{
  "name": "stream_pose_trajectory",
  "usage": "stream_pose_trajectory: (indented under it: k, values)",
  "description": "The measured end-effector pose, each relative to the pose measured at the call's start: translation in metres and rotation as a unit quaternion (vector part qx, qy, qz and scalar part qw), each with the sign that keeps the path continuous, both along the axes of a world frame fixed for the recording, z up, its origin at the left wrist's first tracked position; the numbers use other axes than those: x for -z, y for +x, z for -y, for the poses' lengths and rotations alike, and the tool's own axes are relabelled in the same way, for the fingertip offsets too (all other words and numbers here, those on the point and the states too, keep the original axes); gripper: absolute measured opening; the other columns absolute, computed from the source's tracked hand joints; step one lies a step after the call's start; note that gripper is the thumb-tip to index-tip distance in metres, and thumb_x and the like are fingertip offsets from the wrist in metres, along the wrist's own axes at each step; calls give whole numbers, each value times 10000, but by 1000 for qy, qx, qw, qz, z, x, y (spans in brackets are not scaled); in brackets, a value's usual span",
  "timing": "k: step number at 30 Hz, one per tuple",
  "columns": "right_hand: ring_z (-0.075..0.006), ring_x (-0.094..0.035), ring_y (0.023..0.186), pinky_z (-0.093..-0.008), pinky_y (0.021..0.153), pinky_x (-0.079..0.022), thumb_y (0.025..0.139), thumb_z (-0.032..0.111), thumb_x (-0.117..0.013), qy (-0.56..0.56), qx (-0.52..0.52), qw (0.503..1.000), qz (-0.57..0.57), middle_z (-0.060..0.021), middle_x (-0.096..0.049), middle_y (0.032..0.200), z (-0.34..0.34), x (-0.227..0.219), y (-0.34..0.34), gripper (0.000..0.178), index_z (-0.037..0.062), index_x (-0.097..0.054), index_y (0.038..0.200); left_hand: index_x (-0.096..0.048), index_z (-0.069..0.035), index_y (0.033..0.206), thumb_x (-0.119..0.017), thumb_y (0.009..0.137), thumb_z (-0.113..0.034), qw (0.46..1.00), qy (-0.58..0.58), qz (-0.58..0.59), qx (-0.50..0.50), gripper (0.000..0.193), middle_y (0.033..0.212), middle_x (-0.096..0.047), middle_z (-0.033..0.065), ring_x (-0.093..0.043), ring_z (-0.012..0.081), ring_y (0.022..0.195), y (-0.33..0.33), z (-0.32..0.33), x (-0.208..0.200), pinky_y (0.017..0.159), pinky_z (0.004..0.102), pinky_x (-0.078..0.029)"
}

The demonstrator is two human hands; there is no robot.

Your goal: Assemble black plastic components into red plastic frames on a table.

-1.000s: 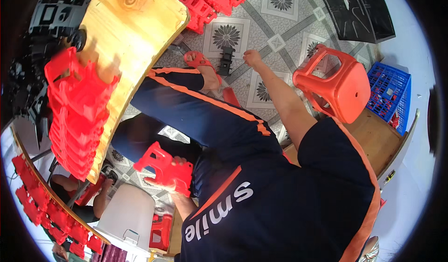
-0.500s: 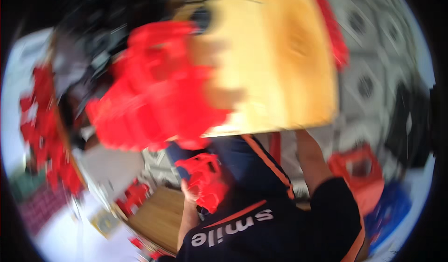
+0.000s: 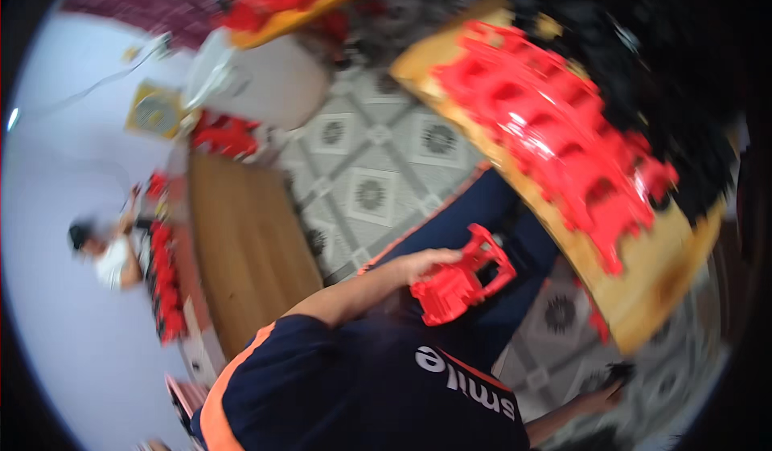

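My left hand (image 3: 433, 263) grips the edge of a red plastic housing (image 3: 455, 292) with a square opening, held over my lap. My right hand (image 3: 601, 400), out low at the right over the tiled floor, is closed on a small black piece (image 3: 618, 372); blur hides its exact shape. In front of me a wooden table (image 3: 635, 322) bears a row of red plastic housings (image 3: 555, 125), set side by side. Behind the row lies a heap of black parts (image 3: 643, 73).
At the left stands a brown wooden bench (image 3: 249, 242). Past it are a large white tub (image 3: 265, 77), more red parts (image 3: 225, 133) and a second table edge (image 3: 314, 9) with red pieces. A person (image 3: 112, 254) sits far left. Grey patterned tiles (image 3: 370, 194) cover the floor.
My view has swung to the left, bringing the bench, tub and other person into fuller sight. My left hand keeps the red housing. My right hand now shows, reaching low to the right with a black piece.
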State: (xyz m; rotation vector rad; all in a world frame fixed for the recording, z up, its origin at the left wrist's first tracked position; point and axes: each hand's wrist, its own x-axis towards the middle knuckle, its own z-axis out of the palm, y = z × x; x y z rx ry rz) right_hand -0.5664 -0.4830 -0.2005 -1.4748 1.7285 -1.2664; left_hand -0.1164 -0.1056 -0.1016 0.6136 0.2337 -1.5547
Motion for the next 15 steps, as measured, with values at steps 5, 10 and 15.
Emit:
stream_pose_trajectory:
  k: [5,10,15]
  values:
    - [-289,-587,1134,-433,985,-474,1020,239,-424,112,-200,892,390,-153,-606,1262,29,-154,25,377,12,-542,1296,-453,23,1366,-582,922,-376,999,15,16,39,610,1288,-556,290,-572,444,1167,16,0,-21,1012,548,-454]
    - [-99,-588,638,-240,505,-433,1016,384,-426,320,-337,858,221,7,-649,830,-11,-261,204,339,107,-622,1005,-432,-19,1373,-702,758,-539,995,-40,-41,88,849,1239,-556,265,-569,432,1109,11,12,-27,976,544,-456]
    - [-95,-560,510,-261,456,-441,1010,409,-427,397,-415,809,125,4,-599,655,20,-253,238,392,72,-624,970,-424,-45,1377,-728,711,-594,990,-94,-10,101,915,1202,-566,268,-569,431,1088,12,4,-35,963,545,-461]
